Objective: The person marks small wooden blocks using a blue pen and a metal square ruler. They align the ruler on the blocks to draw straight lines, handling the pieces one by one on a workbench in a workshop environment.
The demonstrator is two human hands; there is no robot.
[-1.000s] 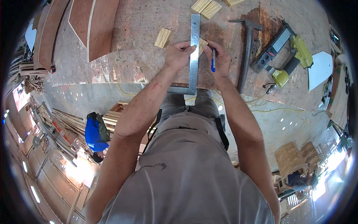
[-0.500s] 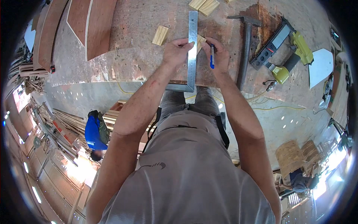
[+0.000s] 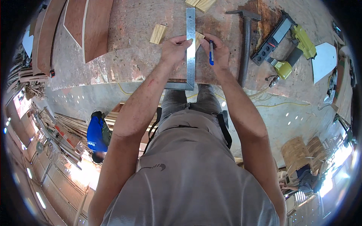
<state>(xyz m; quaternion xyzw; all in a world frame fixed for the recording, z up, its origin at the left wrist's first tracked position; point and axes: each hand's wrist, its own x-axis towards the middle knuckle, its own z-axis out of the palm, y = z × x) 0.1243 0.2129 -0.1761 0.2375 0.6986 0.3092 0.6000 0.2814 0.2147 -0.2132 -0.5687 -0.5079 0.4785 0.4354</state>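
I observe, by remote feed, a worn table [image 3: 135,22] that extends beneath the left hand [image 3: 174,51] and the right hand [image 3: 219,52]; its near edge runs on the wearer's side of the fingers. Reddish-brown wooden panels [image 3: 98,30] lie well to the left of the left fingers. A yellow-green and black nailer [image 3: 294,56] rests to the right of the right fingers, beyond a hammer [image 3: 246,45] that lies nearer to them, its head toward the far side. A metal square [image 3: 190,62] lies between the two sets of fingers; I see its long blade run past them both ways, with the short arm at the table's near edge. The left thumb presses on this blade, the forefinger closed in at its left side; I cannot tell how the remaining left fingers stand. A loose wooden block [image 3: 158,34] lies just beyond the left fingers, toward the left. A wooden piece [image 3: 198,40] projects from the blade's right side, its corner at the right fingertips. The right fingers pinch a marker [image 3: 211,55], blue end toward the wearer.
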